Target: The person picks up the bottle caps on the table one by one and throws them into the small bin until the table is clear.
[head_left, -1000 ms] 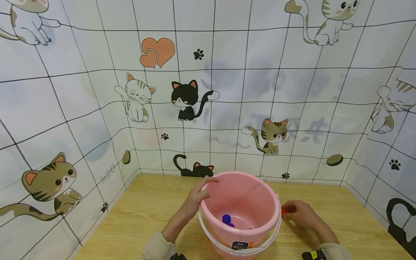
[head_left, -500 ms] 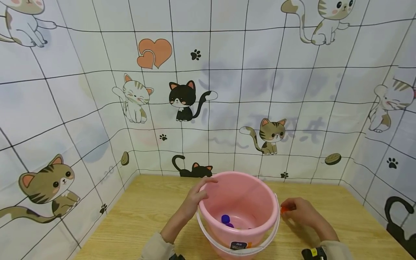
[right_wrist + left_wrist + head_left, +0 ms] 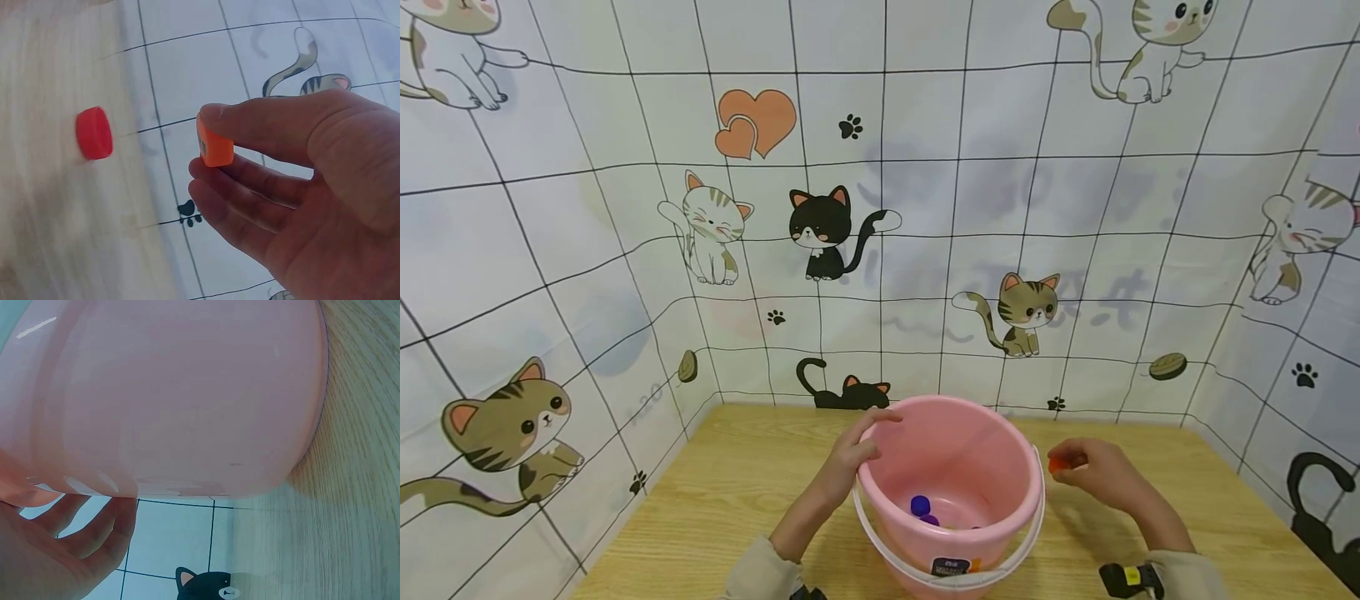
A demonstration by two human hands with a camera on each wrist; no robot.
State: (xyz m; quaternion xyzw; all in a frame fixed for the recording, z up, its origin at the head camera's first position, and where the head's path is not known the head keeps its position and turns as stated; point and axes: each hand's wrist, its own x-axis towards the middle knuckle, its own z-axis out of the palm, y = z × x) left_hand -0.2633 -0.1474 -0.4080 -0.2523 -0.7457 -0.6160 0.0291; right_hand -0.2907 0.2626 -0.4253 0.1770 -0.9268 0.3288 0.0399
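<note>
A pink bucket (image 3: 955,442) with a white handle (image 3: 992,577) stands upright on the table. My left hand (image 3: 850,454) holds the left side of its rim; in the left wrist view the fingers (image 3: 94,528) lie against the bucket's wall. To the right of the bucket, my right hand (image 3: 1101,475) is raised above the table and pinches a small orange cap (image 3: 215,142) between thumb and fingers. A blue cap (image 3: 920,505) and a purple one (image 3: 930,520) lie inside the bucket, partly hidden by its near rim.
A red cap (image 3: 94,133) lies on the wooden table (image 3: 760,467) in the right wrist view; the head view does not show it. Cat-printed tiled sheeting (image 3: 925,250) closes off the back and both sides.
My right hand has lifted slightly off the table with the orange cap and now sits a little higher beside the bucket. The left hand and bucket stay in place.
</note>
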